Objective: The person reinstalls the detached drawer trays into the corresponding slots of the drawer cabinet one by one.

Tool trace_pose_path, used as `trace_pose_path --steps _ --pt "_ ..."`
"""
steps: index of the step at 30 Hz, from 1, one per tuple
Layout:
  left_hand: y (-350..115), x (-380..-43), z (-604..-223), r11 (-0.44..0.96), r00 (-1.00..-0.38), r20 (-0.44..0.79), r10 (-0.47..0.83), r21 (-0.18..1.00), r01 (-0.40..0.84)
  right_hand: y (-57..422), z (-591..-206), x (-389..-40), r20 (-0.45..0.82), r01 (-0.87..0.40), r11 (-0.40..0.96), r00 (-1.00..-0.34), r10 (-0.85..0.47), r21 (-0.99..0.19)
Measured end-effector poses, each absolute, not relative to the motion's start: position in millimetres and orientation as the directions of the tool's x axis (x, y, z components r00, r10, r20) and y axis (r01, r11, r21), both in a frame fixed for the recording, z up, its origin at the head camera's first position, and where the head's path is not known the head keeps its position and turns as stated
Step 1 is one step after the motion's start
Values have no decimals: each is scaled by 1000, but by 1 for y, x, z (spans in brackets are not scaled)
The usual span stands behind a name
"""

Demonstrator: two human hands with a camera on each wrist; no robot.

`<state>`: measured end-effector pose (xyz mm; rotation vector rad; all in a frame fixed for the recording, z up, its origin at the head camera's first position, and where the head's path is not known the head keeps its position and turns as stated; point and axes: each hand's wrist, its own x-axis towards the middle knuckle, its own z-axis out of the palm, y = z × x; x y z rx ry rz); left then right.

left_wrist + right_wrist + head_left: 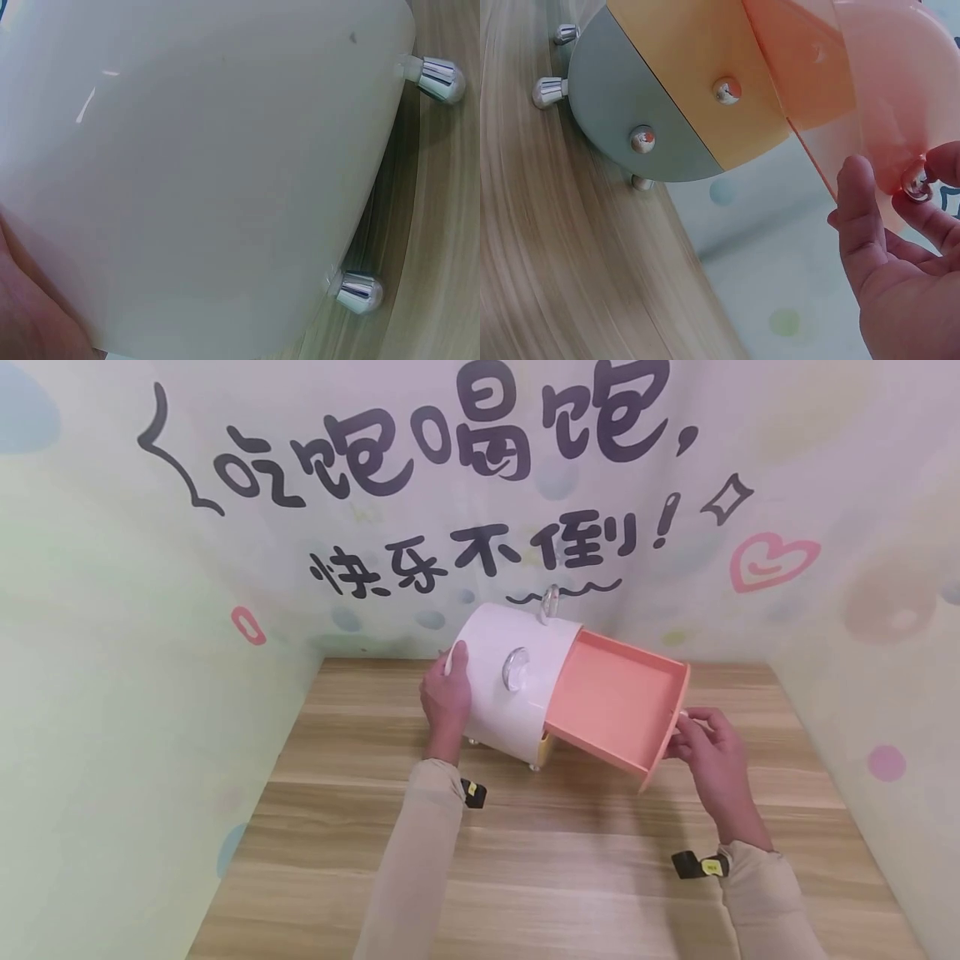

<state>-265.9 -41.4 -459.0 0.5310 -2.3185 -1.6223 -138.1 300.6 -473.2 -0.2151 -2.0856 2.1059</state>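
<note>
A white rounded drawer box [491, 693] stands on short silver feet [441, 80]. My left hand [446, 697] grips its left end, thumb on the near side. From the right end a coral-pink drawer [618, 697] is pulled far out, and nothing lies inside it. With thumb and finger my right hand [716, 764] pinches the silver knob [917, 184] on that drawer's front. Below it, in the right wrist view, are a yellow drawer front [682, 60] and a grey-green drawer front [619, 112], both pushed in and each with a round knob.
The box rests on a wood-grain table [525, 868], near the back wall [397, 527] printed with dark lettering. Pale walls stand at left and right. Two clear, shiny handles, a near handle [516, 669] and a far handle [551, 603], stick out from the box.
</note>
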Motion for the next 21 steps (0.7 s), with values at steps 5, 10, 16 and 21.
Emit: trace_pose_path --steps 5,10,16,21 --pt "-41 -267 -460 305 -897 -2 -442 940 -153 295 -472 -143 12 -14 -7 -981 191 -1000" --pt "-41 -267 -462 302 -895 0 -445 942 -150 288 -471 -147 17 -14 17 -982 188 -1000" --pt "-41 -267 -461 300 -893 -2 -450 942 -153 282 -474 -155 51 -44 44 -985 162 -998" --pt "-41 -267 -461 301 -891 3 -455 941 -151 276 -476 -160 57 -53 33 -987 148 -998"
